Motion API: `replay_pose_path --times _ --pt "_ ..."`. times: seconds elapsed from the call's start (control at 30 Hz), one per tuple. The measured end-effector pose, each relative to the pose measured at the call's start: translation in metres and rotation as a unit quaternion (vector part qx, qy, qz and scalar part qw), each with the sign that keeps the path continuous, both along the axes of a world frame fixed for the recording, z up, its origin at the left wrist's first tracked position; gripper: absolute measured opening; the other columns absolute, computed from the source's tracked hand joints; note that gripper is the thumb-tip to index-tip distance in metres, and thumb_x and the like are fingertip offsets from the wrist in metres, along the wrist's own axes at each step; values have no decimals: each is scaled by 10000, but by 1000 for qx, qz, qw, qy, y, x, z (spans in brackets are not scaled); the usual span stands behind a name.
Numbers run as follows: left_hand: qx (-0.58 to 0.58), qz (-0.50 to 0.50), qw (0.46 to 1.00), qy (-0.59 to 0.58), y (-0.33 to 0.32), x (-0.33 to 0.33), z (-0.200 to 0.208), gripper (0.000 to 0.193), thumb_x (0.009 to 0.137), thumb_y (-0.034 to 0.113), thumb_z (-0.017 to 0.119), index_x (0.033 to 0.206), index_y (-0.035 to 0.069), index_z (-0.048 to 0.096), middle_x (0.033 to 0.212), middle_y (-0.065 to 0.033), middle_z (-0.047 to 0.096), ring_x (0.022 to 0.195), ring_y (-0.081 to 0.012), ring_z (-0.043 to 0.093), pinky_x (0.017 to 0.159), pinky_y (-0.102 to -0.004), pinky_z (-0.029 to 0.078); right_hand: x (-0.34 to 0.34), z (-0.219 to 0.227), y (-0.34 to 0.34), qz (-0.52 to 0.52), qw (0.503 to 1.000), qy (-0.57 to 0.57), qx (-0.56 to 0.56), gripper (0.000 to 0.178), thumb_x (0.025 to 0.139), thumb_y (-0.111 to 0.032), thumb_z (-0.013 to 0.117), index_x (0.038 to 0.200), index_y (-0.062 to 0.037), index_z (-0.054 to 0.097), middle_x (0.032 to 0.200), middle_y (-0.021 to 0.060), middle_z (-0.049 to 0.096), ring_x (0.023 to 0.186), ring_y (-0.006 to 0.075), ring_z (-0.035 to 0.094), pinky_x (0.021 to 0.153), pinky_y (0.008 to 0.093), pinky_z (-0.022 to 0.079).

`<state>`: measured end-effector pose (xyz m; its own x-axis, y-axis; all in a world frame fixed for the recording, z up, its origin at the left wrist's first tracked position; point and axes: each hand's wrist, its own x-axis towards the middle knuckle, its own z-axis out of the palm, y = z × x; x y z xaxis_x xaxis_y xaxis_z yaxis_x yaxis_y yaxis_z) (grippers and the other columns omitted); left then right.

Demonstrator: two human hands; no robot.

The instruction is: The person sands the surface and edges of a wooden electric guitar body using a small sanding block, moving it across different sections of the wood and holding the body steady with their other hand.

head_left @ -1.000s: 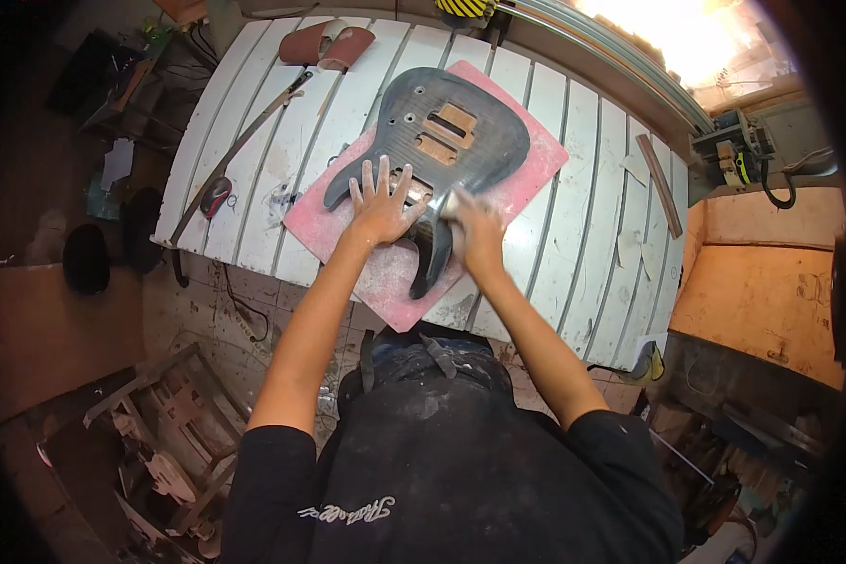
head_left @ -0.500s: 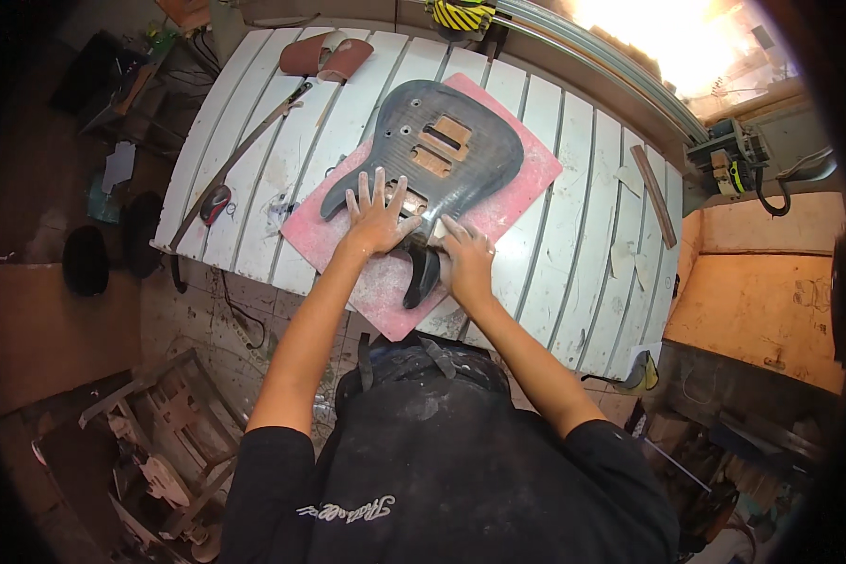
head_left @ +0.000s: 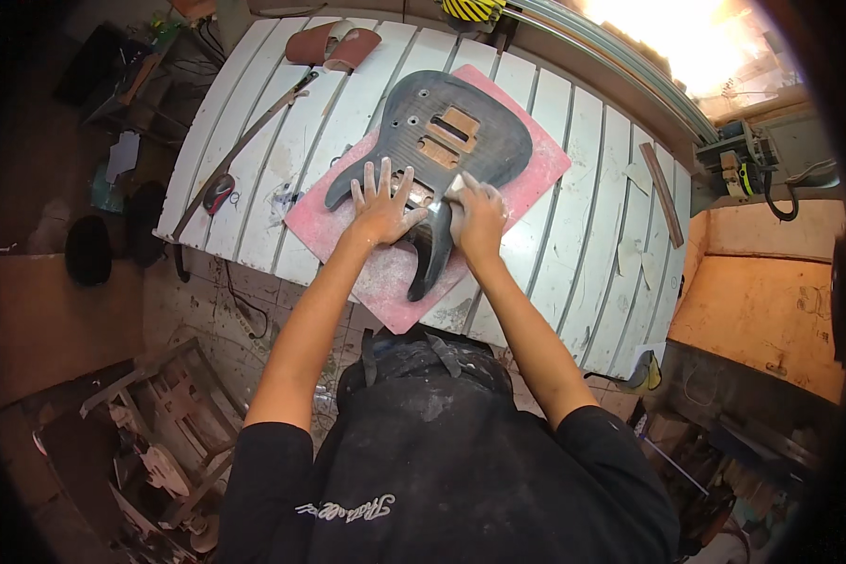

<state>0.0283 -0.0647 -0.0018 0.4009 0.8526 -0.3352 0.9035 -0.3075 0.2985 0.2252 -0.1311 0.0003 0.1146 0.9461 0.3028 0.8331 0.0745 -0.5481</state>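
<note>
A dark electric guitar body (head_left: 508, 141), with bare-wood cavities cut through its face, lies on a pink mat (head_left: 547, 174) dusted with white powder. My left hand (head_left: 382, 214) rests flat on the body's lower left, fingers spread beside the nearest cavity. On the opposite side of that cavity, my right hand (head_left: 477, 214) is closed around a small pale sanding pad (head_left: 457, 184) and presses it on the body near the right edge. Most of the pad is hidden under my fingers, so its exact kind is unclear. White dust coats the fingertips of both hands.
The mat lies on a white slatted table (head_left: 555, 268). Reddish-brown sandpaper strips (head_left: 352, 51) lie at its far left, near a long thin strip (head_left: 254, 130) and a red-and-black tool (head_left: 219, 192). A wooden stick (head_left: 663, 195) lies at the right. Machinery (head_left: 731, 155) stands beyond.
My right hand has slid away from me along the body's right edge, from beside the lower horn up to the cavity, with the pad. My left hand stays in place on the body.
</note>
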Motion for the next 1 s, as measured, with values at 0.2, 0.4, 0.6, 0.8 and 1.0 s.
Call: replay_pose_path --times 0.2,0.4,0.6,0.8,1.0 --pt "-14 16 1000 -2 -1 -6 0 1011 973 801 444 1737 227 116 1777 -258 -64 1611 -529 -130 1231 -744 -41 -20 -3 -48 36 999 -11 -27 156 910 -167 720 1051 -194 780 1487 63 642 1345 400 544 1120 612 390" --pt "-10 13 1000 -3 0 0 3 968 1000 779 411 1737 223 120 1778 -253 -77 1612 -522 -143 1233 -740 -48 -9 3 7 -38 999 6 1 188 884 -135 733 1054 -203 775 1490 55 638 1343 384 546 1120 611 389" --pt "-30 28 999 -16 -3 -2 14 868 1047 690 412 1730 211 172 1784 -239 -43 1620 -506 -123 1258 -706 -53 -19 11 -22 45 998 -30 -19 172 915 -148 696 1058 -197 778 1489 52 635 1337 396 549 1093 621 407" --pt "-22 6 1000 -20 1 -6 1 795 1075 631 394 1734 278 125 1782 -239 -75 1612 -527 -131 1243 -727 -50 -26 16 -2 3 996 -84 -26 200 930 -146 671 1083 -204 786 1468 62 650 1334 409 555 1071 641 412" --pt "9 -57 998 24 6 -18 20 777 1032 451 600 1708 354 229 1794 -197 32 1618 -529 63 1274 -687 134 -19 19 -1 47 998 -36 -18 185 927 -179 694 1080 -209 793 1450 52 661 1301 377 573 1072 633 389"
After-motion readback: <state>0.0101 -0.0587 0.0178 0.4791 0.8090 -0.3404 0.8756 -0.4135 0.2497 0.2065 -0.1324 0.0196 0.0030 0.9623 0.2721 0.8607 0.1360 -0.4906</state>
